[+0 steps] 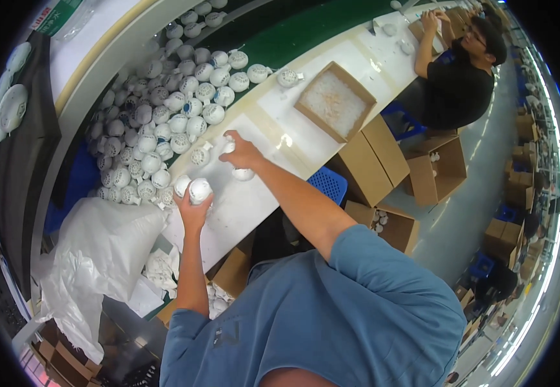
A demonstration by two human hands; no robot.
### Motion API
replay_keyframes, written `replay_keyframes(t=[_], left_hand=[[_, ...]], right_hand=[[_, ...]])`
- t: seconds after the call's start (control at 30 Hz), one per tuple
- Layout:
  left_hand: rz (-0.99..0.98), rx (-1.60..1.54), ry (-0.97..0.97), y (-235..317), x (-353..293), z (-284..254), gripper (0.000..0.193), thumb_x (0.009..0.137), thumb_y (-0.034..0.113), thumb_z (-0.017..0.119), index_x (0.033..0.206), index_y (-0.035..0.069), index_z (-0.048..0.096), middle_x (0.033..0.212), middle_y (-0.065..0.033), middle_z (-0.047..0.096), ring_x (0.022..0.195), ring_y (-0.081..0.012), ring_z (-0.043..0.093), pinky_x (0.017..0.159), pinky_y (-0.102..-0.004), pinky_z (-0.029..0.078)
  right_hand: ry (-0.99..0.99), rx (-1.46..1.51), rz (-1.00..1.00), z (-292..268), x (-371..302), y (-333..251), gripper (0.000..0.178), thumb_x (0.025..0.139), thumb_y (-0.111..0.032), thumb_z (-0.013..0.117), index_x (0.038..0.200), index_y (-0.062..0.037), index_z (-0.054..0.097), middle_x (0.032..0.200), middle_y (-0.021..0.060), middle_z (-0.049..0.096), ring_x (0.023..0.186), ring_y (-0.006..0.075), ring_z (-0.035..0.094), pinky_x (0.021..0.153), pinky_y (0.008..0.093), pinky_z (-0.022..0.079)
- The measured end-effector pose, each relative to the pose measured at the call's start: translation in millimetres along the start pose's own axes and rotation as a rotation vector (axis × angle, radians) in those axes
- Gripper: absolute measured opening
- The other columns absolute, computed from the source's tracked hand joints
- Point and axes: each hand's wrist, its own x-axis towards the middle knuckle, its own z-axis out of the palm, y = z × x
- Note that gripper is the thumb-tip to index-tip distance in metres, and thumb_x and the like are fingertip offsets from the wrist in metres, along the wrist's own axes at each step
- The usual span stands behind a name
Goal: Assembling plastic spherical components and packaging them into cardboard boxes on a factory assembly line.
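My left hand (194, 208) is closed round two white round pieces, a smaller one (182, 186) and a larger one (200, 190), just above the white table's near left end. To its right, my right hand (245, 156) curls its fingers and thumb about another white round piece (229, 146), mostly hidden by the fingers. A further white round piece (242, 174) shows just under that palm; whether the hand touches it I cannot tell. Between my hands a printed white round piece with a small tab (200, 156) lies on the table.
A large heap of printed white round pieces (157, 122) lies left of the table (260, 193). Farther along stands a shallow carton (343, 134) with whitish contents. A white plastic bag (99, 245) hangs at left. Cartons (371, 164) stand at right; a co-worker (463, 84) sits beyond.
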Motion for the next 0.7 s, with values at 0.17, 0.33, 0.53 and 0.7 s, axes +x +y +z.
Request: replay_keyframes(t=[0.17,0.33,0.53,0.7], left_hand=[[-0.684,-0.897,0.026,-8,-45,1,0.048,0.090,0.038,0.064,0.126,0.009,0.053,0.115,-0.0085,0.059,0.095,-0.0250,0.062,0.078,-0.0396,0.054],[-0.798,-1.038,-0.086,60,-55,7,0.054,0.092,0.051,0.052,0.129,0.012,0.048,0.114,-0.0071,0.060,0.093,-0.0231,0.063,0.068,-0.0433,0.056],[-0.725,-0.772,-0.419,149,-73,69,0.056,0.093,0.053,0.047,0.133,0.014,0.045,0.116,-0.0074,0.060,0.093,-0.0241,0.063,0.064,-0.0470,0.058],[-0.607,-0.606,-0.794,228,-125,132,0.056,0.094,0.052,0.047,0.133,0.013,0.044,0.118,-0.0082,0.059,0.095,-0.0245,0.063,0.065,-0.0474,0.058]], right_hand=[[-0.071,0.469,-0.175,-54,-94,76,0.072,0.077,-0.027,0.078,0.137,-0.0169,0.040,0.119,0.0111,0.057,0.108,0.0202,0.056,0.092,0.0342,0.045],[0.560,0.693,0.090,-97,-233,288,0.073,0.079,-0.021,0.077,0.139,-0.0165,0.036,0.114,0.0083,0.054,0.100,0.0207,0.059,0.085,0.0368,0.051],[1.267,0.403,0.849,-78,-437,609,0.082,0.074,-0.027,0.078,0.143,-0.0256,0.033,0.126,0.0160,0.056,0.109,0.0302,0.058,0.084,0.0435,0.051],[1.312,0.265,0.800,-71,-504,655,0.081,0.069,-0.022,0.078,0.141,-0.0231,0.039,0.122,0.0210,0.060,0.109,0.0375,0.059,0.093,0.0422,0.047]])
